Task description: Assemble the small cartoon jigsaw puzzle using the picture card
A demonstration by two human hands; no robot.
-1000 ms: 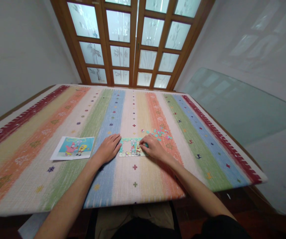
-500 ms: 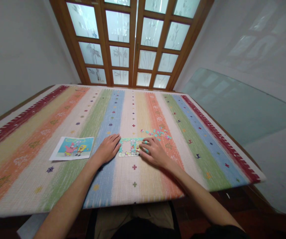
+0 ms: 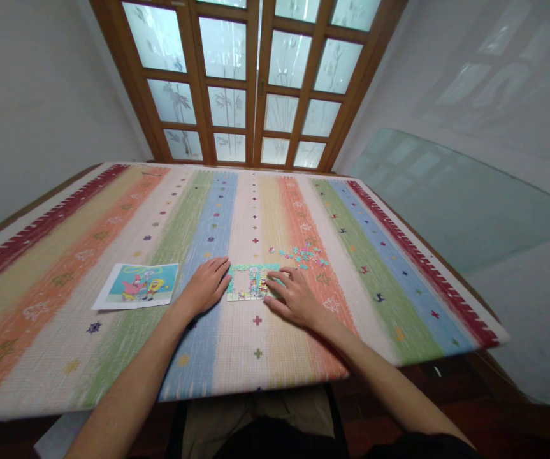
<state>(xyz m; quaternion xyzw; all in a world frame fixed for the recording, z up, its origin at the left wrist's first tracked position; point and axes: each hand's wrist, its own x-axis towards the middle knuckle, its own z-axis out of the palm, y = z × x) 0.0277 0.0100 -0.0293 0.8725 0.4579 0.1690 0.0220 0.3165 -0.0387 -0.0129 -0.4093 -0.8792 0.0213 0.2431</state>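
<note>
A small, partly built jigsaw puzzle [image 3: 248,283] lies on the striped tablecloth [image 3: 208,344] in front of me. My left hand [image 3: 205,286] rests flat with fingers spread at the puzzle's left edge, touching it. My right hand [image 3: 294,296] lies palm down over the puzzle's right side, fingers stretched out and pressing on the pieces. Several loose teal puzzle pieces [image 3: 303,255] are scattered just beyond my right hand. A printed cartoon reference picture [image 3: 137,285] lies to the left of my left hand.
The table's near edge [image 3: 255,389] runs across the bottom, its right edge [image 3: 427,261] slopes away. A wooden door with frosted glass panes [image 3: 250,83] stands behind the table. A sheet of glass [image 3: 456,197] leans against the right wall.
My right hand has gone from a curled pinch at the puzzle's right edge to lying flat with fingers spread over it. My left hand has stayed in place.
</note>
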